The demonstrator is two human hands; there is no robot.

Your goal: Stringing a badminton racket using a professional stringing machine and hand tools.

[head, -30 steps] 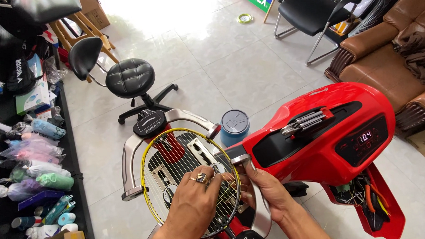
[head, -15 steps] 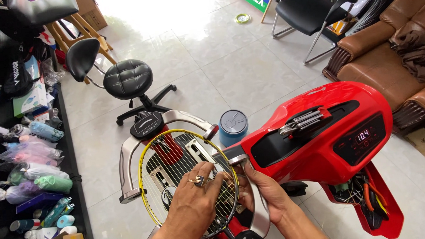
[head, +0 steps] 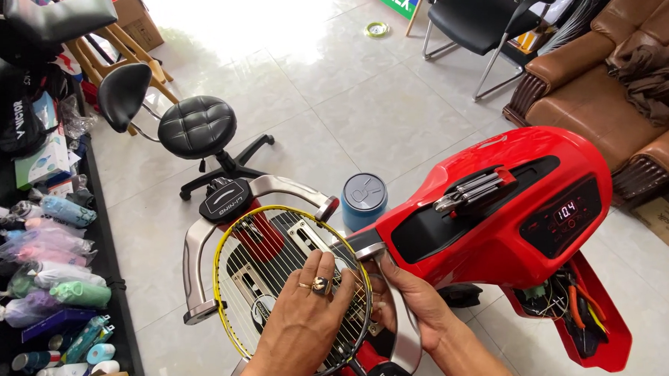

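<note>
— What are the hands doing, closest to the camera?

— The left hand (head: 304,326) lies flat over the strings of the yellow-framed racket (head: 224,245), fingers spread and resting on the string bed, a ring on one finger. It is laid open, not clenched. The right hand (head: 409,306) is curled at the racket's right edge, fingertips pinching at the strings by the frame; whether it actually grips a string I cannot tell.

— And where is the racket?

— Clamped flat in the silver cradle (head: 194,254) of the red stringing machine (head: 500,203), whose body stands just right of the hands, with a small lit display (head: 567,212) and metal tools (head: 466,190) lying on top.

— Beyond that?

— A blue canister (head: 364,198) stands on the tiled floor just behind the cradle. Further back is a black stool (head: 196,126), a shelf of bottles and packets (head: 45,283) at the left, and a brown sofa (head: 609,101) and black chair (head: 485,12) at the far right.
</note>
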